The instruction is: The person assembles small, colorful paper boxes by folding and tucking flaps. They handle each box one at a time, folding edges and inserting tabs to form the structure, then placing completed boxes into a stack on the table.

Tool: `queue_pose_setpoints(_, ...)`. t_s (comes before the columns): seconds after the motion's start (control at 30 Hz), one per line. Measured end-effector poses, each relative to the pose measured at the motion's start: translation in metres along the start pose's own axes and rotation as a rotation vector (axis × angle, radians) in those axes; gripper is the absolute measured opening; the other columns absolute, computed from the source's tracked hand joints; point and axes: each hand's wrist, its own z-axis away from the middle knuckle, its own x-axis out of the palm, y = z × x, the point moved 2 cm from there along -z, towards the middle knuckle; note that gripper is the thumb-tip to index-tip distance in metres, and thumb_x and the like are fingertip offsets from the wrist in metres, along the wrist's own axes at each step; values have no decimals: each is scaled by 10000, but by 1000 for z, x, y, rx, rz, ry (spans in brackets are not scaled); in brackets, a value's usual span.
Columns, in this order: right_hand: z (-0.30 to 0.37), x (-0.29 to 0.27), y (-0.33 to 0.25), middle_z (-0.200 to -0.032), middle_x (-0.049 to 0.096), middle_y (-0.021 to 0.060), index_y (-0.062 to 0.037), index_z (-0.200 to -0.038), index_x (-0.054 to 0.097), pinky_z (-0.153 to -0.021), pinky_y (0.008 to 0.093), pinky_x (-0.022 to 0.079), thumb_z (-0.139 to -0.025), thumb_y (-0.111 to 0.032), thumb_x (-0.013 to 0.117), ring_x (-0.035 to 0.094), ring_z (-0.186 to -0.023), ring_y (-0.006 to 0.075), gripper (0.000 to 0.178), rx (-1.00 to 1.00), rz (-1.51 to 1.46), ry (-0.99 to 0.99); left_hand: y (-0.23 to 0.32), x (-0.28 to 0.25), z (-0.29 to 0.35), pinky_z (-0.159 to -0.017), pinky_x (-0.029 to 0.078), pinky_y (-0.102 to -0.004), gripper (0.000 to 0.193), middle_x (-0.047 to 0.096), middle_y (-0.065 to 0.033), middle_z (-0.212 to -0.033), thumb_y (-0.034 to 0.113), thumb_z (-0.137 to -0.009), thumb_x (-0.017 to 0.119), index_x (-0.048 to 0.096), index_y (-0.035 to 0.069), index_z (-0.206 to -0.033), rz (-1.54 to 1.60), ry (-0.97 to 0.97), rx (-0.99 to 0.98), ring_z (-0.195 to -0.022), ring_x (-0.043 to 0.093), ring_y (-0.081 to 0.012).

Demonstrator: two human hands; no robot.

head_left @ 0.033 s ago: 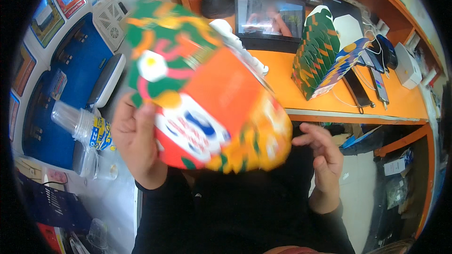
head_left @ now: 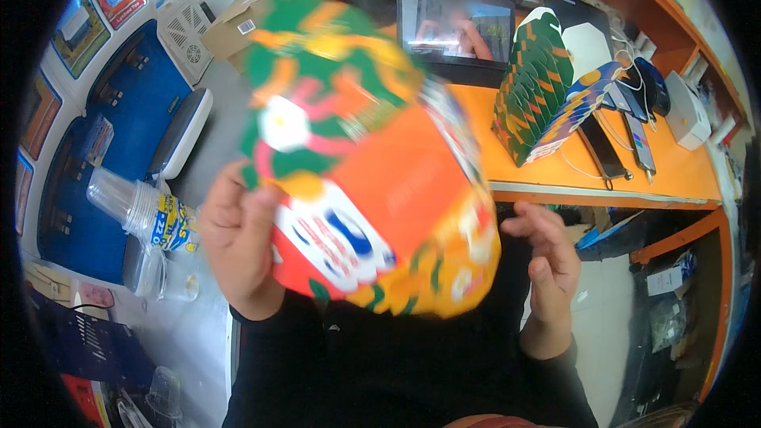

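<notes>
In front of my chest is a colourful printed paperboard carton (head_left: 396,198), orange in the middle with green, red and yellow patterned flaps, blurred by motion. My left hand (head_left: 239,246) grips its left edge, thumb on the printed face and the other fingers mostly behind. To the right of the carton, my right hand (head_left: 548,265) is apart from it, with fingers slightly bent and spread and nothing in them. On the orange desk (head_left: 511,178) stands a nested stack of similar patterned cartons (head_left: 533,79), mainly green and purple.
A tablet (head_left: 453,28) stands at the back of the desk. Phones (head_left: 638,147), cables and a white box (head_left: 688,111) crowd its right side. To my left, stacked clear plastic cups (head_left: 151,210) lie on a grey counter (head_left: 202,349), with a cardboard box (head_left: 246,24) farther back.
The carton has shifted right and slightly down with my left hand still on its edge, showing more of the box behind. My right hand has barely moved.
</notes>
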Motion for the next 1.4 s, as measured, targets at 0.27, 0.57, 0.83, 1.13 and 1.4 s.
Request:
queue_pose_setpoints(0.27, -10, 22, -14, -1446, 488, 139, -120, -1301, 617, -1080, 464, 281, -721, -283, 796, 403, -1325, 398, 629, -210, 792, -65, -49, 55, 36, -815, 487, -248, 351, 658, -91, -1087, 27, -924, 603, 498, -23, -1255, 307, -783, -543, -949, 622, -114)
queue_pose_setpoints(0.57, 40, 21, 39, -1544, 378, 97, -105, -1455, 445, -1090, 489, 246, -832, -368, 687, 354, -1388, 376, 718, -28, 749, -164, -119, 96, 104, -988, 484, -345, 432, 598, -112, -1251, 56, -951, 582, 420, -1, -1348, 477, -1200, -843, -1160, 590, -168)
queue_pose_setpoints(0.83, 54, 11, 41, -1382, 568, 77, -118, -1334, 574, -1076, 485, 281, -851, -365, 681, 421, -1358, 359, 553, 100, 652, -305, -132, 97, 120, -984, 492, -336, 354, 625, -124, -1229, 104, -984, 539, 480, -21, -1310, 615, -1199, -1125, -1136, 614, -173)
queue_pose_setpoints(1.13, 43, 6, 23, -1176, 702, 33, -135, -1109, 722, -1056, 461, 329, -879, -219, 646, 599, -1205, 271, 256, 125, 477, -321, -153, 97, 122, -1109, 352, -461, 684, 470, -176, -1428, 437, -951, 549, 350, 2, -1440, 1222, -922, -1205, -1330, 455, -283)
queue_pose_setpoints(1.4, 30, -3, 11, -978, 748, 106, -85, -1062, 725, -987, 448, 427, -927, -211, 551, 713, -982, 278, 254, -233, 369, -62, -142, 100, 92, -1167, 218, -530, 1191, 303, -218, -1545, 857, -801, 370, 178, -91, -1497, 1399, -1140, -793, -1416, 338, -340)
